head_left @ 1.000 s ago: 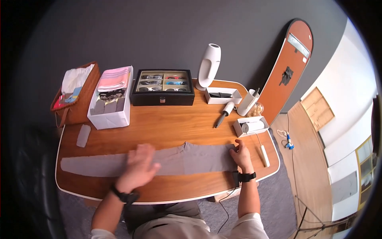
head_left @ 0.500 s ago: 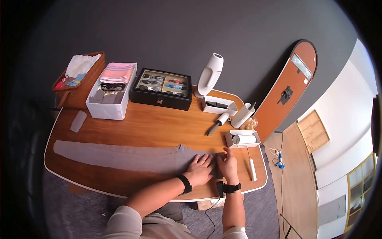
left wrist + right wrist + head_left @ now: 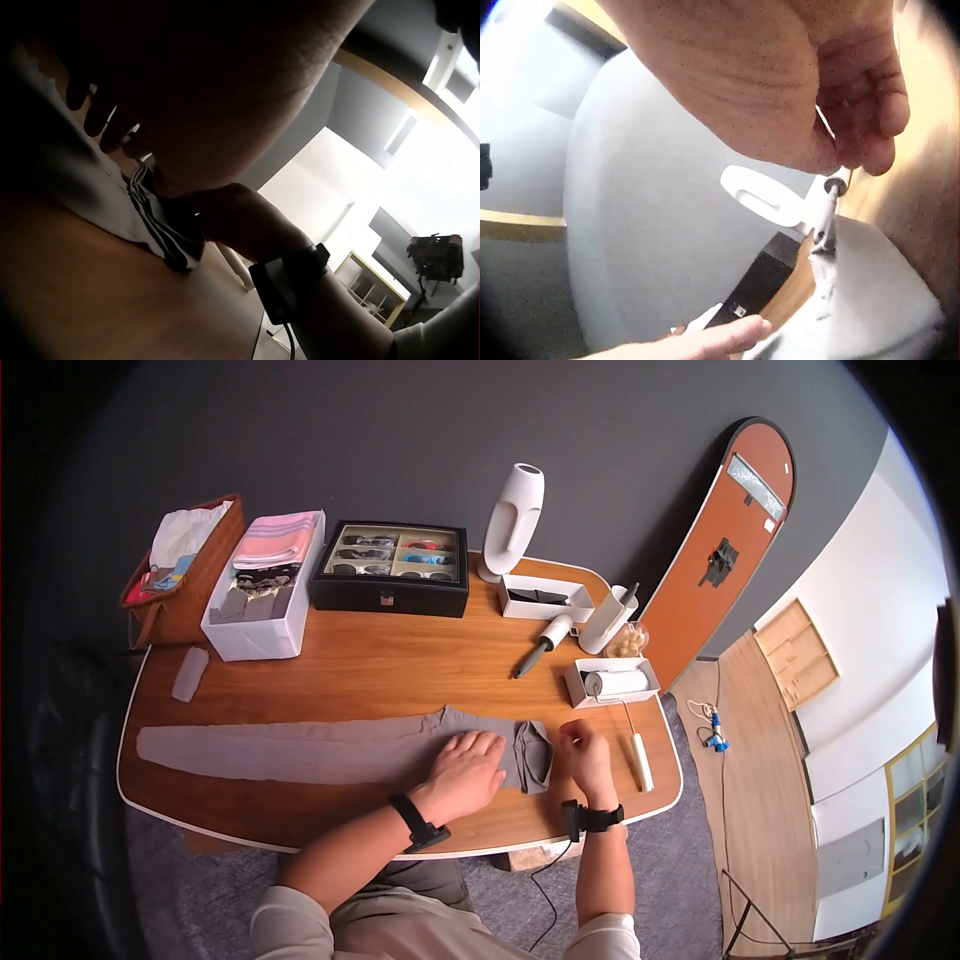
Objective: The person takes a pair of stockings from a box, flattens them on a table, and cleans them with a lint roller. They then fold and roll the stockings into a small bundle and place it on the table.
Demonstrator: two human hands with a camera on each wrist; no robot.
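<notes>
Long grey leggings [image 3: 300, 750] lie folded lengthwise across the front of the wooden table [image 3: 400, 660], tapering toward the left. At their right end the waistband [image 3: 535, 755] is bunched into folds. My left hand [image 3: 465, 770] rests palm down on the cloth just left of that end, fingers extended together. Just right of the waistband is my right hand [image 3: 587, 760], its fingers loosely bent. In the right wrist view, the fingers of my right hand [image 3: 862, 112] curl toward the thumb with no cloth between them.
A small grey folded cloth [image 3: 190, 675] lies at left, near a white box [image 3: 255, 645] of folded textiles and a brown basket [image 3: 190, 615]. Behind stand a black glasses case [image 3: 390, 600] and white vase [image 3: 512, 520]. At right are lint rollers [image 3: 545, 645] and white trays [image 3: 575, 685].
My left hand has come from the middle of the leggings rightward to near the waistband. The right end, flat before, is now bunched and shorter. My right hand is now apart from it.
</notes>
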